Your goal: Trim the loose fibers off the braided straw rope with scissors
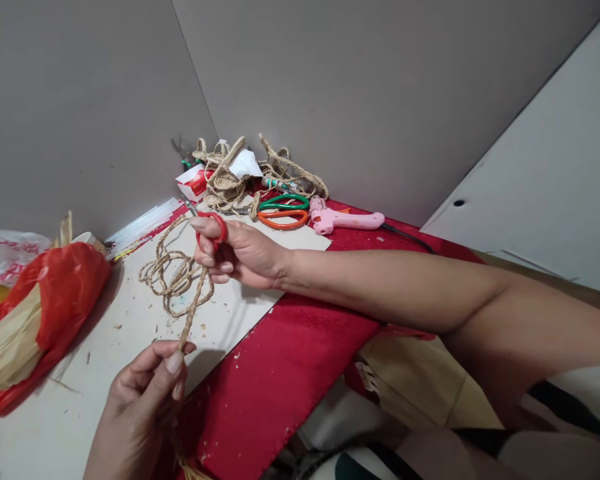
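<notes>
Between the thumb and fingers of my left hand (143, 393) a braided straw cord (194, 310) is pinched. From there the cord runs up to my right hand (245, 250), and its coils lie loosely on the white board (250, 320). Below my left hand, loose straw strands hang past the board's edge. My right hand has its fingers through the red handle of a pair of scissors (223, 227); the blades point up and away to the left. Whether the right fingers also grip the cord is hard to see.
A red plastic bag (80, 280) of dried husk strips (15, 340) sits at the left. At the back are more braided cord (225, 183), scissors with green and orange handles (283, 217), a pink glue gun (350, 219) and clear glue sticks (143, 223). Grey panels (330, 80) stand behind.
</notes>
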The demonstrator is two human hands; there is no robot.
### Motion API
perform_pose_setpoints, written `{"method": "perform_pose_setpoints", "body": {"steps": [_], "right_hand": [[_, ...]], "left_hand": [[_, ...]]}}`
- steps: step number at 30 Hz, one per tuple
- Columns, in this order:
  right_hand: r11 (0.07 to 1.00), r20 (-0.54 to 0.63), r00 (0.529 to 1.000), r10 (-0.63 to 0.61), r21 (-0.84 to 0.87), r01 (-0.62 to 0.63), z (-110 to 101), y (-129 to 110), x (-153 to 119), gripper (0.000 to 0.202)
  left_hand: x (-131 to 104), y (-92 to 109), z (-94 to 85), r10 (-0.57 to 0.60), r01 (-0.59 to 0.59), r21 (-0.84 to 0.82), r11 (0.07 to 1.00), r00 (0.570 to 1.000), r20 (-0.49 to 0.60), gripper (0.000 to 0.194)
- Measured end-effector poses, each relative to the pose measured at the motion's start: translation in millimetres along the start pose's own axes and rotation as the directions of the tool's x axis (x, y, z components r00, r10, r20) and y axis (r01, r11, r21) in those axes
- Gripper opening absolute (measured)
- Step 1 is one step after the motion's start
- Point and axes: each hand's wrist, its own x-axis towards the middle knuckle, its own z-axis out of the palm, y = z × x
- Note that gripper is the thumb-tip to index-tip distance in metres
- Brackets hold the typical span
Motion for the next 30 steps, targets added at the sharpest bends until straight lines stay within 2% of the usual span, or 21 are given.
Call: {"method": "perform_pose_setpoints", "body": {"steps": [5,8,10,15,19,22,26,30], "right_hand": [[0.997,-0.109,0.993,-0.044,-0.067,0.037,-2.9,7.0,4.5,0.041],[0.994,-0.115,0.993,-0.023,-0.110,0.010,-6.5,8.9,7.3,0.038],[0.988,-0.111,0.994,-0.001,-0.151,-0.015,-9.1,8.3,8.6,0.038],[0.900,-0.169,0.982,0.089,-0.408,-0.152,-11.3,0.1,8.2,0.041],[0.800,-0.245,0.969,-0.022,-0.585,-0.130,-7.3,-10.9,5.2,0.046],[0.781,-0.209,0.976,-0.067,-0.619,-0.079,-2.6,-17.1,2.5,0.048],[0.776,-0.168,0.983,-0.070,-0.628,-0.052,3.3,-18.7,-1.7,0.045],[0.732,0.023,0.994,0.104,-0.678,-0.061,7.8,-14.2,-9.2,0.041]], "left_hand": [[-4.5,1.5,3.9,0.055,-0.053,0.023,0.998,0.994,-0.097,0.039],[-7.4,2.9,10.5,0.104,-0.095,0.066,0.993,0.984,-0.141,0.050],[-9.2,3.2,14.7,0.108,-0.096,0.085,0.992,0.983,-0.148,0.050],[-10.9,6.1,19.0,0.064,-0.064,0.003,0.998,0.995,-0.080,0.036],[-7.4,10.4,12.2,0.115,-0.116,-0.094,0.989,0.993,-0.012,0.026],[-4.4,13.0,5.2,0.147,-0.144,-0.169,0.975,0.989,0.006,0.021],[-1.3,15.6,-2.3,0.130,-0.117,-0.251,0.961,0.991,0.034,0.018],[3.6,15.4,-10.5,0.119,-0.094,-0.386,0.918,0.992,0.042,0.016]]}}
